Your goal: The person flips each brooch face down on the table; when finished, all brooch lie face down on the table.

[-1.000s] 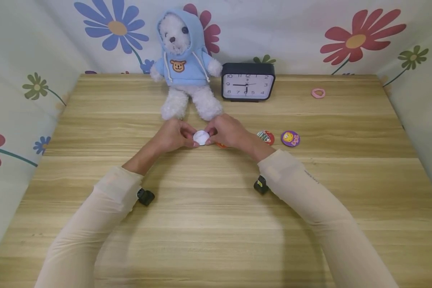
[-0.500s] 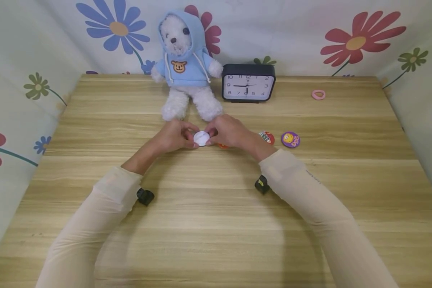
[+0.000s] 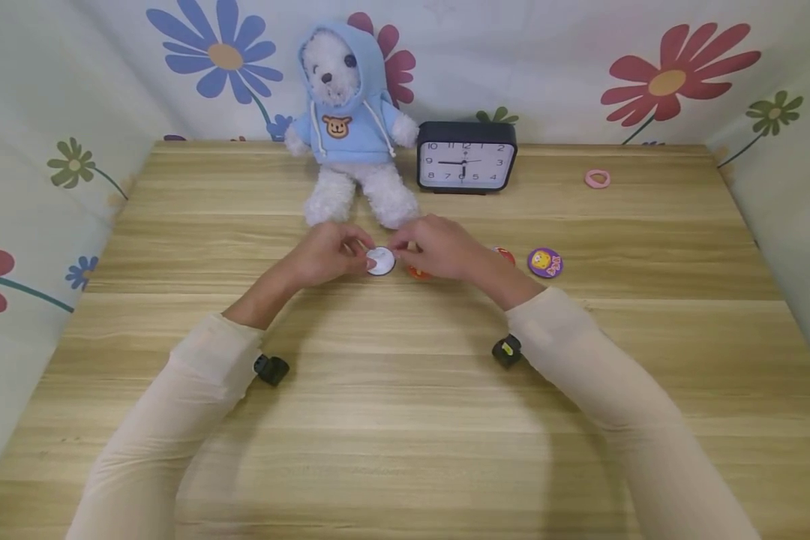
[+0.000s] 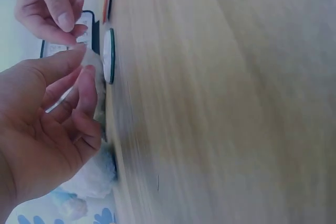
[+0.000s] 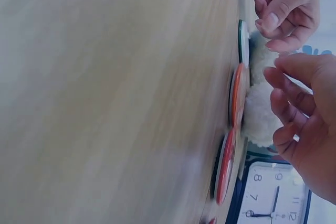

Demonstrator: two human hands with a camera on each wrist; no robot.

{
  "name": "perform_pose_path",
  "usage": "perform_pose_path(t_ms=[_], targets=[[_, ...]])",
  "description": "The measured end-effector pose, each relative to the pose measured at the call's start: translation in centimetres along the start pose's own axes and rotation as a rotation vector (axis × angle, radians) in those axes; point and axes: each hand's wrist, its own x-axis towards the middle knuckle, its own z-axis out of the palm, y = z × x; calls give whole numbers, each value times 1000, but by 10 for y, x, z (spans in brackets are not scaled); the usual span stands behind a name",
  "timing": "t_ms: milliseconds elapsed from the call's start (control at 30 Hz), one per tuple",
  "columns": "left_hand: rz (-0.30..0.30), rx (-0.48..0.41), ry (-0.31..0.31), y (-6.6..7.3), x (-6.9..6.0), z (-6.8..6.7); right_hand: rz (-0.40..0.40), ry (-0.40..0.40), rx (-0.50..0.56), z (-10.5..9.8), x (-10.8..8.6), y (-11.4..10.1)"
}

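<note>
A round white disc [image 3: 380,260] lies on the table in front of the plush toy; the left wrist view shows this disc [image 4: 109,56] edge-on. My left hand [image 3: 331,255] is just over its left side, and in the left wrist view the bent fingers of the left hand [image 4: 52,124] stay a little above it. On the disc's right, my right hand [image 3: 442,247] hovers over an orange disc [image 3: 418,273]. In the right wrist view the right hand [image 5: 310,119] has loosely bent fingers with nothing visible in them, close to the left fingertips.
A plush toy [image 3: 354,135] in a blue hoodie sits at the back beside a black clock [image 3: 467,159]. Right of my hands lie a partly hidden red disc [image 3: 506,256] and a purple disc [image 3: 545,262]. A pink ring-shaped item [image 3: 597,178] is at the back right.
Both hands pinched the white disc's edges earlier; now their fingers are off it. The right hand has shifted slightly right, and the disc lies a touch further right.
</note>
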Motion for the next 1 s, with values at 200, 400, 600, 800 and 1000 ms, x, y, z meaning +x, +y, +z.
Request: perform_pose_path(t_ms=[200,400,600,800,1000], targets=[[75,-3,1,10,2,8,-64,39,3,0,-12,8],[79,-29,-30,16,6,14,-56,63,25,-3,-25,15],[97,-33,-38,16,12,20,-7,64,86,-3,-34,27],[111,-9,-42,19,17,26,49,59,148,-5,-36,35],[101,31,-47,20,22,31,69,45,137,-4,-37,41]])
